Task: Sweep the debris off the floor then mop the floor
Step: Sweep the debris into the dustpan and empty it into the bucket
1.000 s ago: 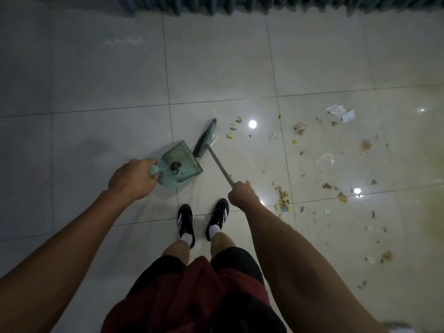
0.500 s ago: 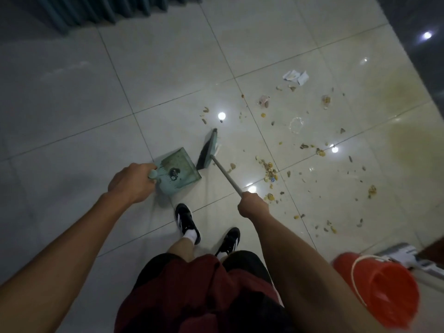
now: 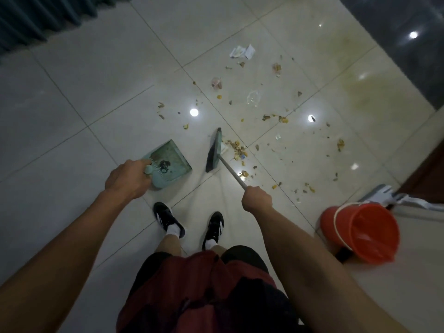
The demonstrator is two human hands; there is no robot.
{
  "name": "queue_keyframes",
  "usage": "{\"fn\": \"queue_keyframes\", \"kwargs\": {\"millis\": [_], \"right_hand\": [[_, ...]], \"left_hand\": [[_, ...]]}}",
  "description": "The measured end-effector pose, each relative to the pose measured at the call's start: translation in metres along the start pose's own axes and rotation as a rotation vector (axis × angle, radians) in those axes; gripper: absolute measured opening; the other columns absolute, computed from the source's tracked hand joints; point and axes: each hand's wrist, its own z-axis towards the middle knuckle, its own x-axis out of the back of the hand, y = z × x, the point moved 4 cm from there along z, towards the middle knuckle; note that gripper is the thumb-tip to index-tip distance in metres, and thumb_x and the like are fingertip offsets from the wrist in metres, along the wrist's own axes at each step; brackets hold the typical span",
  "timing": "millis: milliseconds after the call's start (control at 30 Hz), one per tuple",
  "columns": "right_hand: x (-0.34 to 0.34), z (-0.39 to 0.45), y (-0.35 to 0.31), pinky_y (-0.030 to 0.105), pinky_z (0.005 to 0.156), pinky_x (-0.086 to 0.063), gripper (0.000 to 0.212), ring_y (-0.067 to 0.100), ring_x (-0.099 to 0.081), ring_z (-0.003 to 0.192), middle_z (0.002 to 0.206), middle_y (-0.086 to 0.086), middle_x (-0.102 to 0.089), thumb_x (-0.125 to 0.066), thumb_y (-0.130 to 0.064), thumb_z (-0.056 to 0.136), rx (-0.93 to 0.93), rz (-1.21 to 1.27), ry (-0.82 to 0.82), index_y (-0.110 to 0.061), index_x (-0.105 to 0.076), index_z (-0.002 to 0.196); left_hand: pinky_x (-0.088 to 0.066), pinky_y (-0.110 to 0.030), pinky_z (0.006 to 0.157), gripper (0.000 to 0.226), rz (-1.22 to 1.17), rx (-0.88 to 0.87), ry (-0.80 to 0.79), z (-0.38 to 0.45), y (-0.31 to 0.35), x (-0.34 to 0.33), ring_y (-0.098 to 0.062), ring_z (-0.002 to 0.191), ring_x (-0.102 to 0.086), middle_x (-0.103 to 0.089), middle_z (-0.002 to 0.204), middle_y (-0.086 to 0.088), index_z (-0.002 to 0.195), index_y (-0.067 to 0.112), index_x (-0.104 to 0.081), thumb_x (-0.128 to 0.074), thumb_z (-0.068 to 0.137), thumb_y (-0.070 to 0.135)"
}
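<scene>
Both bare arms reach forward and down. The left hand (image 3: 127, 179) is closed around the handle of a pale green plastic dustpan (image 3: 168, 162) resting on the floor; the right hand (image 3: 256, 198) is clenched on the thin metal shaft of a dark-bristled green broom (image 3: 214, 151), whose head stands just right of the pan. The glossy cream tiled floor (image 3: 101, 75) lies bare to the left. Scattered yellowish crumbs and paper debris (image 3: 237, 147) spread right of the broom. An orange plastic bucket (image 3: 360, 233) stands at the right, with a white flat mop head (image 3: 382, 194) just beyond it.
</scene>
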Motion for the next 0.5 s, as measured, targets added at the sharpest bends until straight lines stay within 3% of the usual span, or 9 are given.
{"fn": "queue_keyframes", "kwargs": {"millis": [133,300,500], "right_hand": [[-0.002,-0.004,0.041,0.03,0.066,-0.045,0.034,0.021,-0.058,0.079,0.092,0.003,-0.057,-0.044,-0.008,0.095,-0.049,0.043,0.017,-0.011,-0.059,0.125],[-0.012,-0.011,0.077,0.031,0.066,-0.046,0.036,0.022,-0.055,0.077,0.09,0.003,-0.053,-0.047,-0.006,0.093,-0.108,0.134,-0.005,-0.009,-0.057,0.128],[-0.011,-0.02,0.079,0.032,0.07,-0.047,0.031,0.025,-0.062,0.088,0.101,0.006,-0.06,-0.047,-0.008,0.094,-0.085,0.226,0.032,-0.009,-0.059,0.123]], "left_hand": [[-0.044,-0.03,0.071,0.036,0.034,-0.077,-0.009,0.002,0.046,-0.007,-0.035,0.092,-0.066,-0.069,0.111,-0.015,0.125,0.026,-0.065,-0.06,0.09,0.02],[-0.044,-0.031,0.07,0.025,0.07,-0.147,-0.026,0.003,0.093,-0.014,-0.03,0.082,-0.06,-0.068,0.1,-0.009,0.111,0.029,-0.067,-0.063,0.088,0.019],[-0.044,-0.03,0.065,0.02,0.113,-0.196,-0.024,0.001,0.121,-0.013,-0.029,0.078,-0.059,-0.065,0.092,-0.004,0.098,0.03,-0.066,-0.06,0.087,0.014]]}}
